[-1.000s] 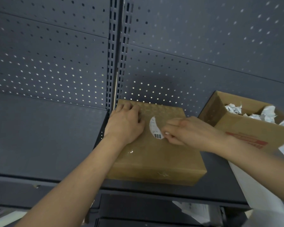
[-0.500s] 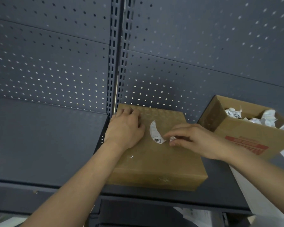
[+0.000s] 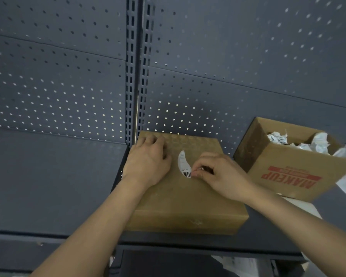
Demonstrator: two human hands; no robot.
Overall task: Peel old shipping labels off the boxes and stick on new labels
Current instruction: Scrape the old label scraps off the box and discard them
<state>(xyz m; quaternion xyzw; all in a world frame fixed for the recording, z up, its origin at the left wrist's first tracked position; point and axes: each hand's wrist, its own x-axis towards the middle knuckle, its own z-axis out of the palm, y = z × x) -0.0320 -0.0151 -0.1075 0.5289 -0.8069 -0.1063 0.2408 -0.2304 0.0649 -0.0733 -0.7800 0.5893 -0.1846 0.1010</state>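
1. Flat brown cardboard box [image 3: 188, 196] sits on a dark metal shelf [image 3: 48, 186]. Its back edge is against the perforated back panel [image 3: 228, 56] and its front edge near the shelf lip. The shelf runs on well to the left.
2. Left hand [image 3: 148, 162]: grip relaxed, palm pressing the box top at its far left corner.
3. Right hand [image 3: 222, 174]: grip pinched on the barcode end of the white label [image 3: 183, 163], a crescent shape at the centre of the box top.
4. Open carton [image 3: 292, 172] with red print stands near on the right, holding crumpled white paper [image 3: 320, 141].

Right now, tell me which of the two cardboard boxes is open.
The right-hand box printed MAKEUP: it stands open with crumpled paper inside. The flat box the left hand steadies, its label pinched by the right hand, is closed.
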